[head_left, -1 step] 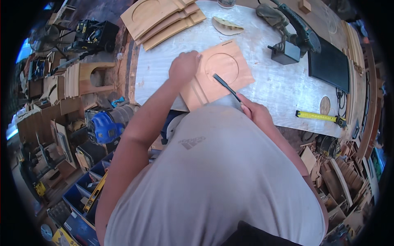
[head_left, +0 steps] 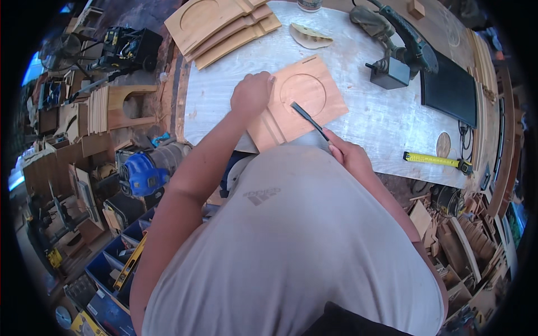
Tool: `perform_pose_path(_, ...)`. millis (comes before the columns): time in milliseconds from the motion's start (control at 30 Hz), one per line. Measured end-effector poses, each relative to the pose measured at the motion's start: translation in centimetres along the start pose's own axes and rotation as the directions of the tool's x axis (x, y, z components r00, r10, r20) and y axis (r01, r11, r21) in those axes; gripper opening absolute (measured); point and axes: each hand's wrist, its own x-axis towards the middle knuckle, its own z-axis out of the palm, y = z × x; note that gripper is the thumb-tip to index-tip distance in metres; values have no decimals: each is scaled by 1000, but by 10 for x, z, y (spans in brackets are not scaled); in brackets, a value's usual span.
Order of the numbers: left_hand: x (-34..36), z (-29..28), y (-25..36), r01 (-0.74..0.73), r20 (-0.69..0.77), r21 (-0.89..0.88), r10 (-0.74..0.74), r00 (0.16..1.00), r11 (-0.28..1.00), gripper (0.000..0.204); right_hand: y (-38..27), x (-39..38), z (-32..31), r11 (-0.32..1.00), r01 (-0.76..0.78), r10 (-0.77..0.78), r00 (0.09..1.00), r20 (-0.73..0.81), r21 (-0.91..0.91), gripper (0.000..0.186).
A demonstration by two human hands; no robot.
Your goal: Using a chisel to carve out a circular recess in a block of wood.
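Pale wooden board (head_left: 286, 115), lying askew, circular recess (head_left: 307, 89), straight groove (head_left: 273, 128), dark chisel (head_left: 307, 116) slanting over recess

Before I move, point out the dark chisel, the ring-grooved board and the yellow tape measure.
Dark chisel (head_left: 309, 119): head view, middle of its shaft.
Ring-grooved board (head_left: 306, 92): head view, bare wood inside the ring.
Yellow tape measure (head_left: 432, 159): head view, on its extended blade.

The wooden board (head_left: 306, 91) seems to have shifted (only very slightly).
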Motion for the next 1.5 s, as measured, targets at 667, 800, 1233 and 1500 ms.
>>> perform_pose_path(667, -3, -4, 7, 116, 24, 33, -117, 993, 993, 32, -2, 4, 16, 999, 26, -22, 997, -75, 45, 45)
perform_pose_path(800, -10, -4, 8, 58, -10, 3, -58, 998, 998, 33, -8, 5, 12, 998, 25, -22, 998, -63, 49, 45)
perform_pose_path(1233, -7, -8, 11, 28, -61, 19, -27, 998, 999, 31, -11, 11, 9, 1000, 13, -12, 998, -59, 23, 47)
perform_pose_path(1500, -8, 1, 5, 34, -32, 22, -33, 999, 999, 30, -5, 14, 11, 999, 43, -43, 997, -70, -13, 45)
